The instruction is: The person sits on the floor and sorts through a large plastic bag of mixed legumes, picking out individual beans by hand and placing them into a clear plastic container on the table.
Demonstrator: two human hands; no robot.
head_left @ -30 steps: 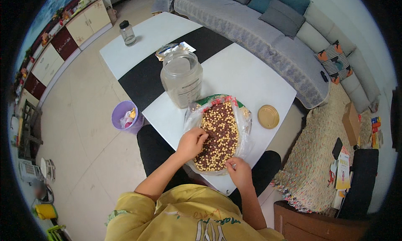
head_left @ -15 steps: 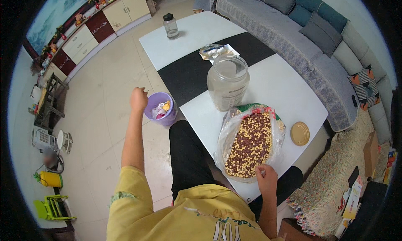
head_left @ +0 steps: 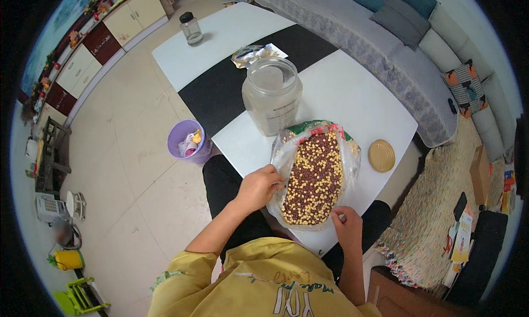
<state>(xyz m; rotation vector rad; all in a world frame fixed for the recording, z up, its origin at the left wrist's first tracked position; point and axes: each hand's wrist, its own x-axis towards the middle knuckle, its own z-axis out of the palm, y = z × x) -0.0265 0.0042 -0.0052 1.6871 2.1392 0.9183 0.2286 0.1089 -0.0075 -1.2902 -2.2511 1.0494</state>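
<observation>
A clear plastic bag point(head_left: 350, 176) lies wide open on the table, full of mixed dark red and yellow grains point(head_left: 313, 179). At its left edge is my left hand point(head_left: 258, 189), fingers curled together on the plastic. My right hand point(head_left: 348, 226) is at the bag's near right corner, thumb and fingertips pinched on its rim. Just beyond the bag stands a large clear jar point(head_left: 272, 105) without its lid. To the right of the bag lies a round gold lid point(head_left: 381, 155).
The white and black table point(head_left: 352, 91) carries a crumpled silver packet point(head_left: 256, 55) and a small black-capped glass jar point(head_left: 191, 30). On the floor left of my leg stands a purple bin point(head_left: 179, 146) with rubbish inside. A long grey sofa point(head_left: 352, 36) runs along the far right.
My left hand has come from above the purple bin to the bag's left edge. My right hand stays by the bag's near right corner. The whole view has shifted slightly.
</observation>
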